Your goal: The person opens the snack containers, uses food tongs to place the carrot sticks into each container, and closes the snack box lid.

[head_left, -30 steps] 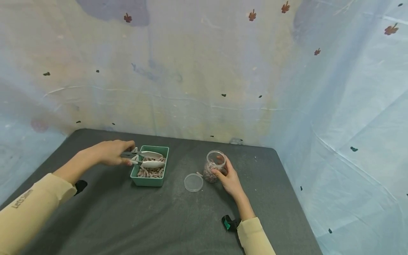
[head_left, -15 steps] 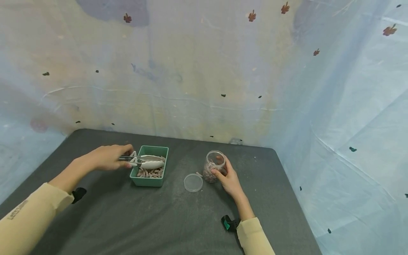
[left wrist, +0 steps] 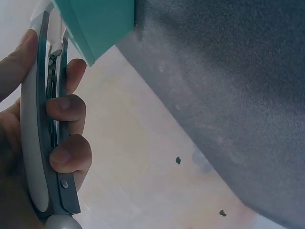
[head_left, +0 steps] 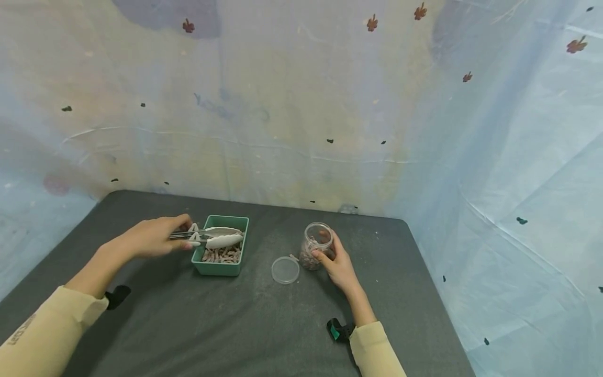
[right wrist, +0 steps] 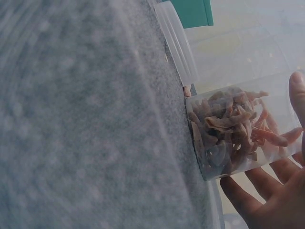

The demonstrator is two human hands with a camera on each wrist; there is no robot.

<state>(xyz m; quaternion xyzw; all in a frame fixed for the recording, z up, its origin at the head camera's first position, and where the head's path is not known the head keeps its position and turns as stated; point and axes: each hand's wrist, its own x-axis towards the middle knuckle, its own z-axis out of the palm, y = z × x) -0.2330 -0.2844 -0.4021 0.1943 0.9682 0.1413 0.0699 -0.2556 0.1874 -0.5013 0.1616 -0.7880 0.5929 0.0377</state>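
Observation:
My left hand (head_left: 153, 236) grips metal tongs with white heads (head_left: 223, 241) by their handles, at the left of a green rectangular container (head_left: 216, 269). The tong heads lie over that container, above small brownish strip-like pieces (head_left: 222, 256) inside it. In the left wrist view the fingers wrap round the tongs' grey handle (left wrist: 33, 129). My right hand (head_left: 343, 269) holds a clear plastic jar (head_left: 308, 242), lidless and upright on the table, thumb on the near side. Through the jar wall in the right wrist view, similar brown strips (right wrist: 238, 121) fill its lower part.
A clear round lid (head_left: 285, 270) lies on the dark grey table (head_left: 264, 324) between container and jar. One small loose piece (head_left: 294, 257) sits between lid and jar. Light plastic sheeting (head_left: 282, 104) hangs behind and at the sides.
My left hand has drawn back a little to the left with the tongs, whose heads have come closer together. The right hand and jar have stayed in place.

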